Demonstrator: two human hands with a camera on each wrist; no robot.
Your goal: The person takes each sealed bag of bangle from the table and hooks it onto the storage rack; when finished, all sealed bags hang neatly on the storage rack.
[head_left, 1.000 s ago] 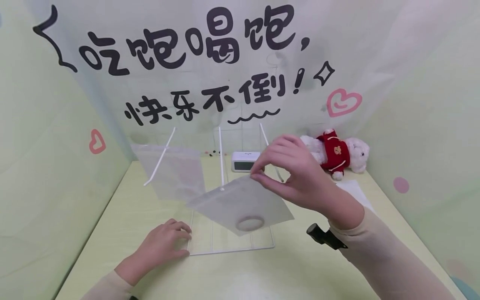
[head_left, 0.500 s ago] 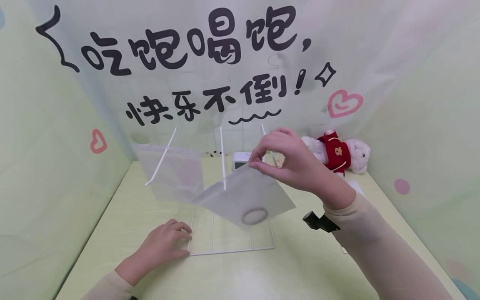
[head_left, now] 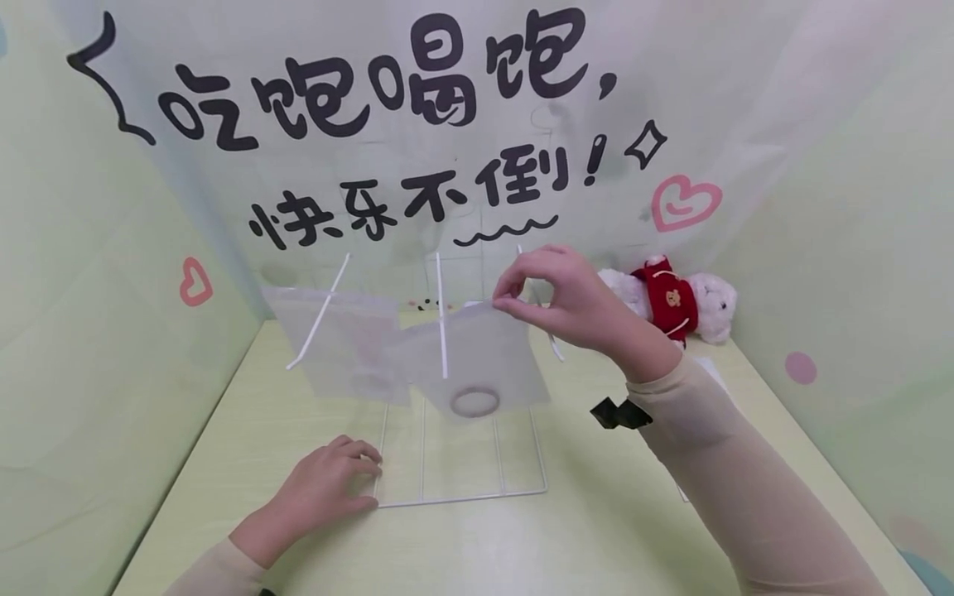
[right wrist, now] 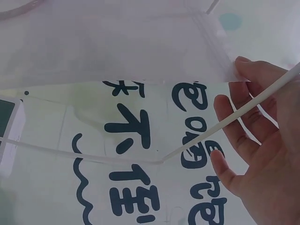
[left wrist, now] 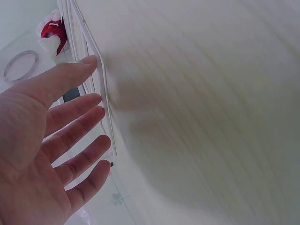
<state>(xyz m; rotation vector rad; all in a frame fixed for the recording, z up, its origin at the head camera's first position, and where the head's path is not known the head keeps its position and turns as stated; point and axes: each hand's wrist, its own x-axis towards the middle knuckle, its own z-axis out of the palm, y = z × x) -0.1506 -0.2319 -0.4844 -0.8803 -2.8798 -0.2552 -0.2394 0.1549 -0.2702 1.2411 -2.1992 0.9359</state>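
Observation:
My right hand (head_left: 574, 302) pinches the upper right corner of a translucent zip bag (head_left: 492, 352) between thumb and fingertips. Inside the bag, low down, lies a pale ring-shaped item (head_left: 474, 415). The bag's top edge crosses the middle prong (head_left: 441, 331) of a white wire rack (head_left: 462, 499). On the left prong (head_left: 320, 310) hangs another translucent bag (head_left: 335, 356). My left hand (head_left: 324, 480) touches the left side of the rack's base, fingers loosely extended; in the left wrist view its fingertips are right at the wire (left wrist: 99, 51).
At the back right a white plush bear (head_left: 711, 306) in a red hoodie lies on its side. A white digital clock (right wrist: 11, 126) stands behind the rack, mostly hidden in the head view. A white paper (head_left: 711, 370) shows beside the right forearm. Printed sheets wall in the table (head_left: 477, 555).
My right hand has risen and moved slightly left, lifting the bag's corner. The bag has swung up and left, its top edge more level. My left hand has stayed at the rack base.

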